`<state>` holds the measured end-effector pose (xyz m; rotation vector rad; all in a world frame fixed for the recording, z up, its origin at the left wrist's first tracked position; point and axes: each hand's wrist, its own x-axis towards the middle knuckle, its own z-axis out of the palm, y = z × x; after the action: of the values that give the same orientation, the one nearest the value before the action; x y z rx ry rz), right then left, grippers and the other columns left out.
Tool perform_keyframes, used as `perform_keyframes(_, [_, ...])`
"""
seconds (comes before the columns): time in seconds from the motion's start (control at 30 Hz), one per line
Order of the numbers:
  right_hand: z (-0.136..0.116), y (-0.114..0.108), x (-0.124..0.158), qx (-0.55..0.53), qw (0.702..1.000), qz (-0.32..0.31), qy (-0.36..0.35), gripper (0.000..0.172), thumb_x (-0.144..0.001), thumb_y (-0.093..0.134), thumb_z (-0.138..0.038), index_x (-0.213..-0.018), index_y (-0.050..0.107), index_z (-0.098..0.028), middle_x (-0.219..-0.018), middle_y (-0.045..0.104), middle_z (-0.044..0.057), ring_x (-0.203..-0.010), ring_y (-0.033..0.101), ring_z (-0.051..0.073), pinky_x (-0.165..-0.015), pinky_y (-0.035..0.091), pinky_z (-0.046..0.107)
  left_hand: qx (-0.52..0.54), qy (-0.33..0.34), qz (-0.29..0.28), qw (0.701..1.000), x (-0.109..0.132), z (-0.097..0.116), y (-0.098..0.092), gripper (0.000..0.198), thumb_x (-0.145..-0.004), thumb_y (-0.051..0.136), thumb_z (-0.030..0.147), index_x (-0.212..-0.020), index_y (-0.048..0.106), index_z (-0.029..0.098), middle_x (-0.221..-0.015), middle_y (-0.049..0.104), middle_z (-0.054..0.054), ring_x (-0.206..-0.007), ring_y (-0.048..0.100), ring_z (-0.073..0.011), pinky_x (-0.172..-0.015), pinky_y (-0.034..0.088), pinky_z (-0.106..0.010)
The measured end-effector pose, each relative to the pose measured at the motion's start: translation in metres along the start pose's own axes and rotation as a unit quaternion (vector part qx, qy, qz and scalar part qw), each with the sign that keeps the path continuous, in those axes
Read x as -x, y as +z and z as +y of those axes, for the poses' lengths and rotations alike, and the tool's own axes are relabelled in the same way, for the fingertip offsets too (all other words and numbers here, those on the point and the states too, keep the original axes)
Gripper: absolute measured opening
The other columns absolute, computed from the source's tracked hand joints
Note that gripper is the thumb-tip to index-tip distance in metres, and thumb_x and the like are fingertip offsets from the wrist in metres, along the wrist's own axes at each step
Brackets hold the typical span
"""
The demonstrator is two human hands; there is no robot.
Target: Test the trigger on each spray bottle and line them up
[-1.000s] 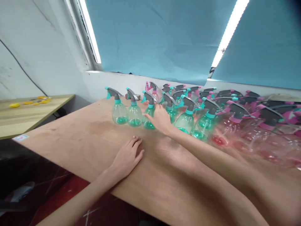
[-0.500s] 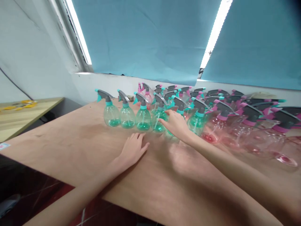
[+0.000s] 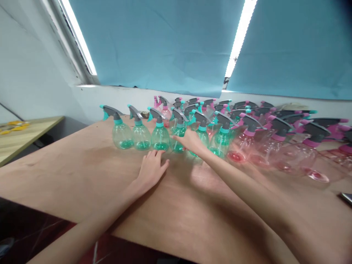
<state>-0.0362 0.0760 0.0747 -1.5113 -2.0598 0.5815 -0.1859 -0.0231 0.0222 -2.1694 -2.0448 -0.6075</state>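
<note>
Several clear green spray bottles with grey and teal heads, among them the leftmost bottle [image 3: 122, 135], stand upright in a row on the wooden table [image 3: 82, 176]. My left hand [image 3: 152, 167] rests on the table just in front of the third green bottle [image 3: 160, 138], fingers spread and holding nothing. At the fourth green bottle [image 3: 178, 145] is my right hand [image 3: 189, 141], its thumb stretched out against or close to the bottle's front and its other fingers partly hidden. Pink bottles [image 3: 242, 145] continue the row on the right.
More pink and teal spray heads [image 3: 209, 102] crowd behind the front row. A dark flat object [image 3: 347, 198] lies at the right edge. On the left, a second table [image 3: 35, 132] holds yellow pieces [image 3: 16, 126]. Blue sheeting [image 3: 165, 44] covers the back wall.
The view has shifted slightly to the right. My right hand has moved left along the row, nearer the fourth green bottle. My left hand stays low in front of the bottles.
</note>
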Motion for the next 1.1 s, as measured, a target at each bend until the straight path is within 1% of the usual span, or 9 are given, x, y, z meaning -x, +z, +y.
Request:
perform_keyframes(0.2, [-0.003,-0.001,-0.004,-0.03,0.999,-0.013,0.023,0.071,-0.084,0.059,-0.048,-0.126,0.04,0.006,-0.078,0.073,0.018,-0.061,0.07,0.025,-0.057,0.05,0.029,0.065,0.028,0.027,0.997,-0.005,0.003,0.007,0.028,-0.089,0.05,0.03,-0.113,0.058,0.017,-0.112,0.063,-0.01,-0.109,0.057,-0.0296,-0.093,0.043,-0.043])
perform_keyframes(0.37, [-0.003,-0.015,0.014,-0.033,0.998,-0.059,0.005,0.073,-0.079,0.061,-0.058,-0.122,0.044,-0.001,-0.082,0.072,0.015,-0.051,0.067,0.019,-0.055,0.051,0.028,0.149,0.007,0.073,0.986,-0.009,0.005,0.008,0.034,-0.091,0.045,0.042,-0.113,0.055,0.018,-0.106,0.063,-0.01,-0.102,0.061,-0.0289,-0.089,0.048,-0.044])
perform_keyframes(0.5, [0.003,-0.033,0.044,0.005,0.996,-0.08,-0.026,0.076,-0.074,0.062,-0.064,-0.12,0.046,-0.006,-0.1,0.07,0.019,-0.079,0.07,0.028,-0.065,0.052,0.034,0.279,-0.045,0.089,0.955,-0.006,0.016,0.004,0.049,-0.082,0.056,0.055,-0.115,0.053,0.019,-0.11,0.06,-0.011,-0.106,0.06,-0.0329,-0.089,0.049,-0.049])
perform_keyframes(0.57, [0.01,-0.043,0.062,0.026,0.995,-0.086,-0.049,0.074,-0.073,0.063,-0.065,-0.117,0.048,-0.007,-0.107,0.067,0.021,-0.094,0.066,0.035,-0.068,0.051,0.037,0.313,-0.039,0.067,0.947,-0.001,0.027,0.001,0.058,-0.079,0.059,0.056,-0.121,0.048,0.019,-0.12,0.056,-0.013,-0.108,0.06,-0.0339,-0.087,0.052,-0.049])
perform_keyframes(0.63, [0.02,-0.055,0.081,0.035,0.992,-0.098,-0.075,0.072,-0.072,0.062,-0.067,-0.114,0.05,-0.011,-0.104,0.068,0.018,-0.091,0.066,0.035,-0.067,0.05,0.038,0.337,-0.017,0.034,0.941,0.006,0.041,-0.003,0.063,-0.077,0.063,0.053,-0.127,0.044,0.021,-0.126,0.054,-0.012,-0.107,0.062,-0.0328,-0.085,0.054,-0.047])
perform_keyframes(0.7, [0.034,-0.068,0.1,0.045,0.989,-0.102,-0.102,0.069,-0.075,0.058,-0.068,-0.117,0.048,-0.014,-0.103,0.068,0.015,-0.09,0.065,0.033,-0.066,0.048,0.037,0.371,0.041,-0.035,0.927,0.014,0.059,-0.008,0.064,-0.077,0.067,0.046,-0.131,0.04,0.024,-0.128,0.055,-0.009,-0.11,0.061,-0.0309,-0.09,0.053,-0.045])
perform_keyframes(0.8, [0.057,-0.089,0.127,0.04,0.987,-0.103,-0.116,0.061,-0.075,0.056,-0.07,-0.104,0.051,-0.016,-0.089,0.067,0.01,-0.078,0.065,0.028,-0.058,0.045,0.033,0.407,0.079,-0.113,0.903,0.025,0.087,-0.009,0.064,-0.078,0.068,0.039,-0.132,0.036,0.025,-0.135,0.052,-0.009,-0.116,0.057,-0.0301,-0.092,0.053,-0.043])
perform_keyframes(0.93, [0.089,-0.115,0.155,0.019,0.988,-0.084,-0.13,0.057,-0.073,0.06,-0.07,-0.1,0.052,-0.02,-0.08,0.065,0.005,-0.076,0.064,0.025,-0.062,0.044,0.033,0.446,0.08,-0.183,0.873,0.031,0.125,0.002,0.069,-0.077,0.07,0.036,-0.133,0.031,0.023,-0.13,0.056,-0.012,-0.111,0.061,-0.0294,-0.087,0.056,-0.044])
perform_keyframes(1.1, [0.129,-0.147,0.175,0.041,0.99,-0.061,-0.122,0.049,-0.077,0.06,-0.064,-0.099,0.054,-0.021,-0.083,0.064,0.004,-0.075,0.062,0.024,-0.06,0.042,0.033,0.456,0.112,-0.207,0.858,0.027,0.172,0.023,0.07,-0.078,0.072,0.034,-0.134,0.032,0.026,-0.125,0.06,-0.008,-0.107,0.064,-0.0274,-0.086,0.056,-0.043])
